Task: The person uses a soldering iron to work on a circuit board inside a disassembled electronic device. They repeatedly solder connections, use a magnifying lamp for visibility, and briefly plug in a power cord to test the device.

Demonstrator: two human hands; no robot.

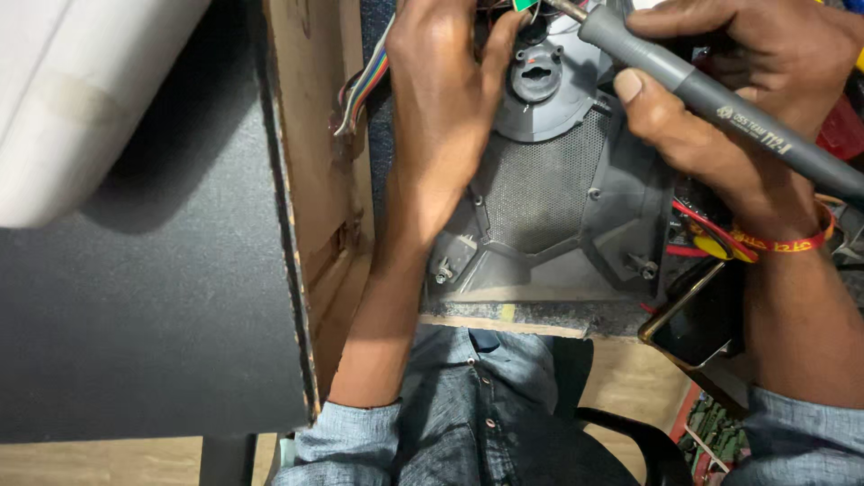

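Tabletop [531,317] cluttered | grey speaker housing [549,180] opened, screws in | left hand [441,117] gripping housing top | right hand [720,99] clasping soldering iron [720,99], tip at upper wiring | soldering unfinished.

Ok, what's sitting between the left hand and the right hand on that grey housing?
In the head view, between the left hand and right hand lies the grey housing's round keyed hub above a mesh grille; the grey tool crosses above.

Rainbow ribbon cable [364,85] against a brown board [315,153]; black speaker cabinet [153,306] at left; dark phone [697,315] at the table [540,317] edge.
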